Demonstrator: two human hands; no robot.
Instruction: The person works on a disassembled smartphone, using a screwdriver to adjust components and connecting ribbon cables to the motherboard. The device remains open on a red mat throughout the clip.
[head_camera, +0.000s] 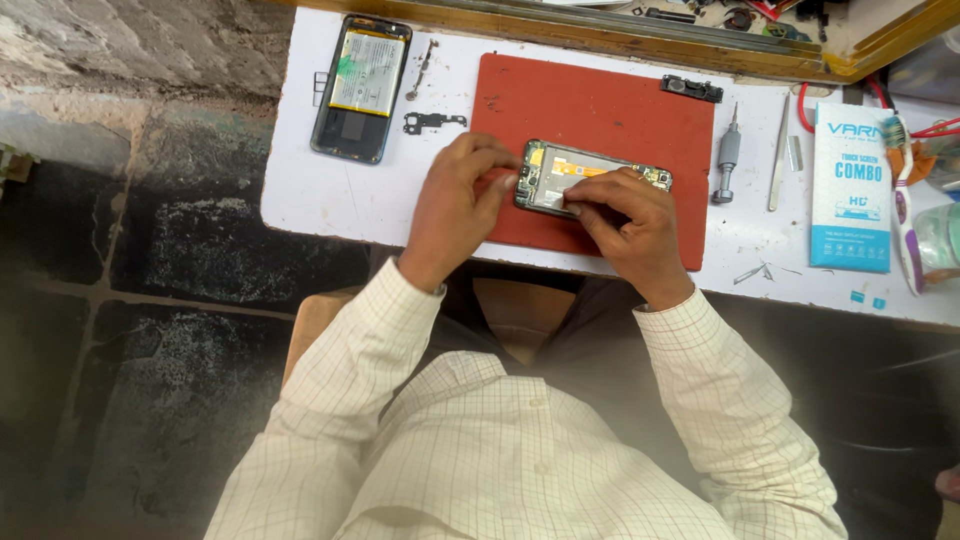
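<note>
An opened phone is pinched at its left end by the left hand, while its lower edge is pressed by the closed fingers of the right hand. The phone lies on a red mat on the white counter. It looks light, stiff and fragile, best held by its side edges. A second opened phone, a screwdriver and tweezers are seen farther out.

Opened phone without back cover, dark frame, orange flex cable and small boards visible inside; lying flat, face down, near middle of red mat, long side across.
</note>
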